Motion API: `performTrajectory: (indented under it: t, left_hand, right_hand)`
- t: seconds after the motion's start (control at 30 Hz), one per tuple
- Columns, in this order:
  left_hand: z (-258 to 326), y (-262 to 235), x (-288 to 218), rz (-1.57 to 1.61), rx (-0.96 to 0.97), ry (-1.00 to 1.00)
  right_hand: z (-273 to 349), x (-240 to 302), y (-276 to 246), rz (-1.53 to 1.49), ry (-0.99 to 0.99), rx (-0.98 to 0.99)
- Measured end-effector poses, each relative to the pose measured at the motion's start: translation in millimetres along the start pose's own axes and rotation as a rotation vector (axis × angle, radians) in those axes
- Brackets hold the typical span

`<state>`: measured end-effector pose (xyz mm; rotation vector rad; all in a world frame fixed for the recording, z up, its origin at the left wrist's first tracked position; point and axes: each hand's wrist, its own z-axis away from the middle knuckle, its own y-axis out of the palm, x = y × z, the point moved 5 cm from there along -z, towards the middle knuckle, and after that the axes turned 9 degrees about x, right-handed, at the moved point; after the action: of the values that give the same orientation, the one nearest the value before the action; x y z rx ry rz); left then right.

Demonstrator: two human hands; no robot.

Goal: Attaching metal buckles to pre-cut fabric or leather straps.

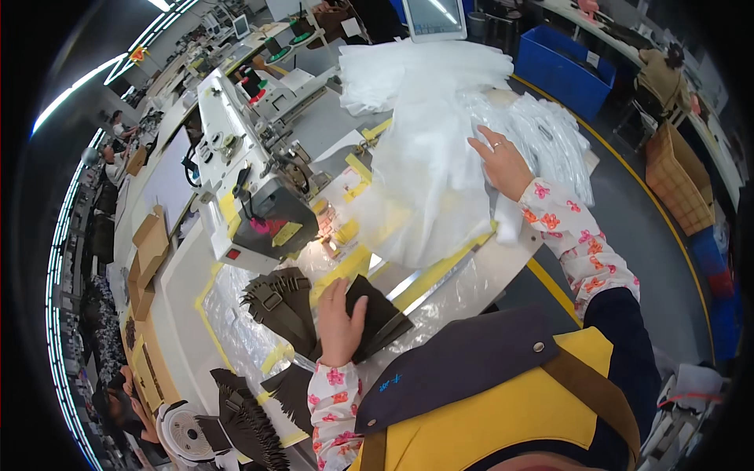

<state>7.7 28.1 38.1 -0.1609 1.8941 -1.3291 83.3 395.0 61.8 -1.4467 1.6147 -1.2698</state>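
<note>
My left hand [339,328] rests on the sewing table, fingers stretched out and thumb apart, against a flat dark brown fabric piece [377,310]. Beside it lies a fanned bundle of dark straps with buckles [281,302]. My right hand [504,166] reaches farther out, fingers spread, at the edge of a soft white translucent sheet [428,157]. That sheet drapes from a white pile [463,67] toward the front of the table. Clear plastic bags [546,141] lie under and beside my right hand. An industrial sewing machine [247,169] stands left of the sheet, its lamp lighting the needle area.
More dark fabric strips [243,416] lie at the lower left by a round white device [184,432]. An open cardboard box [148,255] stands on the left. A tablet [434,20] is at the back. A blue bin [564,72] and a wicker-patterned box [679,180] stand on the right floor.
</note>
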Motion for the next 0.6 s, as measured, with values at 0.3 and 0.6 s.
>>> performTrajectory:
  t: [0.3, 0.6]
  left_hand:
    - [-129, 96, -3, -0.32, -0.175, -0.457]
    - [-152, 149, -141, -0.098, -0.156, 0.016]
  right_hand:
    - [-150, -26, 24, 0.359, -0.627, 0.07]
    - [-194, 7, 87, 0.482, -1.028, 0.461]
